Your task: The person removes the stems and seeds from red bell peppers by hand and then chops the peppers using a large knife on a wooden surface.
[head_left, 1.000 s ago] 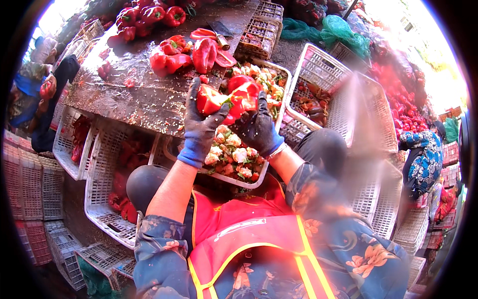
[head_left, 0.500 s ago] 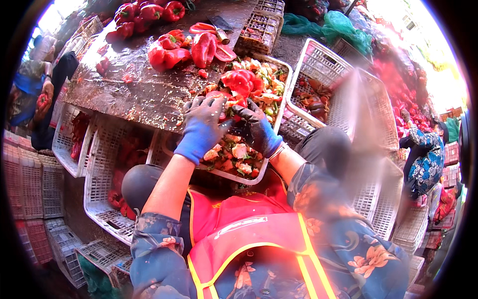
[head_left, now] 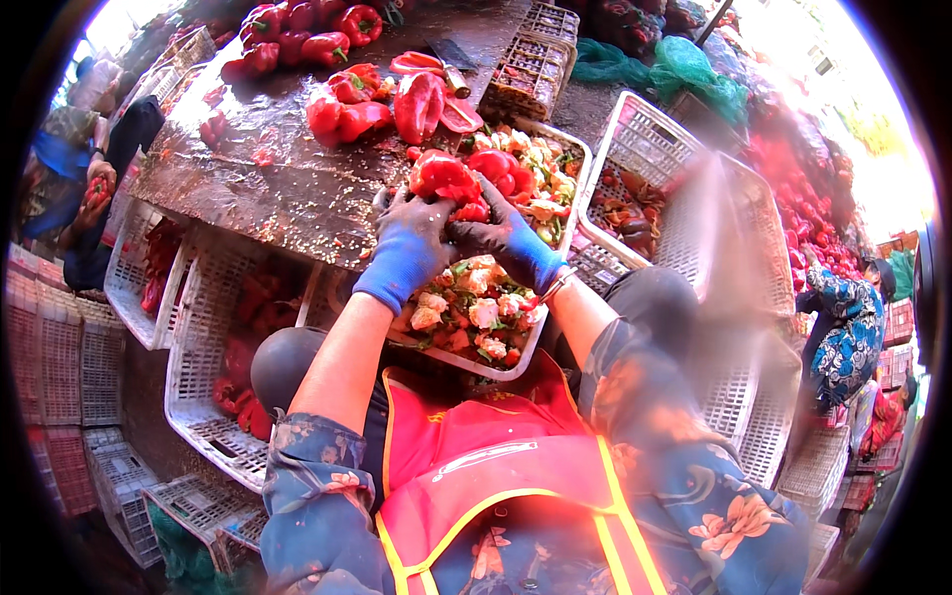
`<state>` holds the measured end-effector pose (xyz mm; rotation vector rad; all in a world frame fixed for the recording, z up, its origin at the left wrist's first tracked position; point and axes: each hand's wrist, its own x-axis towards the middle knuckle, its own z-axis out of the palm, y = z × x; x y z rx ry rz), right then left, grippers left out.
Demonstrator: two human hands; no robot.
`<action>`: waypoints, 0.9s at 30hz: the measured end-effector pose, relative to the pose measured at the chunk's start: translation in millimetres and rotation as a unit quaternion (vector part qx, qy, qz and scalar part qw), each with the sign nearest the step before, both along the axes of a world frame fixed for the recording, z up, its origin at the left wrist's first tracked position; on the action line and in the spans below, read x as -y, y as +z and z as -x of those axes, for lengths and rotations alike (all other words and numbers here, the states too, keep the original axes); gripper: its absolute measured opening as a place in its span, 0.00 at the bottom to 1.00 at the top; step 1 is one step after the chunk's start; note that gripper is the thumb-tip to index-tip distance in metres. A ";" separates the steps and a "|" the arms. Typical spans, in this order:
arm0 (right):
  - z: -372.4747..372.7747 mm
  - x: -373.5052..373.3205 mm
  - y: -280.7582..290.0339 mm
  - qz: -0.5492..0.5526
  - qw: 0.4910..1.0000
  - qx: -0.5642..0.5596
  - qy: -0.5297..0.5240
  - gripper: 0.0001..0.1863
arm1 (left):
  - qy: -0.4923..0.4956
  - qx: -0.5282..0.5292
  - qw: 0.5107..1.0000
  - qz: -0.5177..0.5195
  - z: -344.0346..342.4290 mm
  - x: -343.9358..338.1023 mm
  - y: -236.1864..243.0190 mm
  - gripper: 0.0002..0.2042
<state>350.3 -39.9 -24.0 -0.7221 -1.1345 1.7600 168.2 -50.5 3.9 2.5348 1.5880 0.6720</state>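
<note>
— Holding what, and where?

— One red bell pepper [head_left: 443, 177], over the trimmings [head_left: 484, 312] in a white plastic crate [head_left: 493, 375]. The gloved left hand [head_left: 412, 233] and right hand [head_left: 506, 233] both appear to grasp it; finger contact is partly hidden.

— Bearing and axis?

— Just beyond the left hand's fingers and to the left of the right hand's; long axis apparently crosswise, though foreshortened. Neither hand is clearly nearer.

— Counts?

— Hands, two; pepper held, one; second red pepper [head_left: 505, 174], one, on the trimmings just right of the first. On the bench [head_left: 228, 169]: broad-bladed knife [head_left: 452, 54], one; cut pepper pieces [head_left: 418, 107], at least four; whole peppers [head_left: 324, 49], at least five.
</note>
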 end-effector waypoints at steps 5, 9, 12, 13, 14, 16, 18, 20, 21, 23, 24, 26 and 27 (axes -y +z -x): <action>17.8 -9.1 0.5 0.035 0.996 -0.076 -0.033 0.40 | 0.032 -0.002 0.997 0.074 3.3 -2.4 0.5 0.25; 29.0 -8.4 -6.2 0.031 0.993 -0.092 -0.073 0.22 | 0.054 -0.030 0.996 0.068 1.8 -8.5 -13.8 0.25; 24.3 -12.4 -42.2 -0.225 0.939 0.186 -0.182 0.27 | 0.013 -0.004 1.000 -0.020 -6.3 -2.4 -23.0 0.25; 14.6 -10.3 -49.2 -0.300 0.861 0.377 -0.164 0.34 | 0.012 -0.010 1.000 -0.024 -7.5 -0.7 -24.2 0.26; 14.2 -13.0 -57.2 -0.333 0.842 0.382 -0.187 0.30 | 0.012 -0.016 0.999 -0.029 -8.4 1.0 -24.5 0.26; 15.9 -13.4 -60.5 -0.346 0.850 0.334 -0.217 0.23 | 0.012 -0.021 0.999 -0.036 -11.6 5.2 -20.1 0.26; 20.4 -4.6 -55.3 -0.251 0.931 0.162 -0.211 0.21 | 0.031 -0.062 0.997 -0.022 -14.5 10.7 -17.7 0.26; 25.4 0.4 -43.3 -0.185 0.955 0.091 -0.214 0.18 | 0.032 -0.073 0.997 -0.018 -11.9 11.7 -14.7 0.25; 27.5 2.0 -36.6 -0.152 0.963 0.054 -0.217 0.17 | 0.036 -0.044 0.998 -0.013 -9.8 10.7 -16.1 0.25; 22.7 1.4 -28.0 -0.198 0.951 0.121 -0.205 0.17 | 0.044 0.013 0.999 -0.003 -4.4 7.4 -19.8 0.25; 22.6 1.7 -23.0 -0.148 0.968 0.089 -0.183 0.19 | 0.031 0.073 0.997 -0.007 -2.5 6.1 -17.9 0.23; 23.1 1.0 -22.1 -0.081 0.983 0.040 -0.163 0.19 | 0.021 0.131 0.991 0.001 -0.6 4.7 -21.6 0.21; 23.3 -0.7 -20.4 -0.045 0.986 0.013 -0.157 0.17 | 0.016 0.160 0.987 0.004 -0.3 4.4 -22.4 0.21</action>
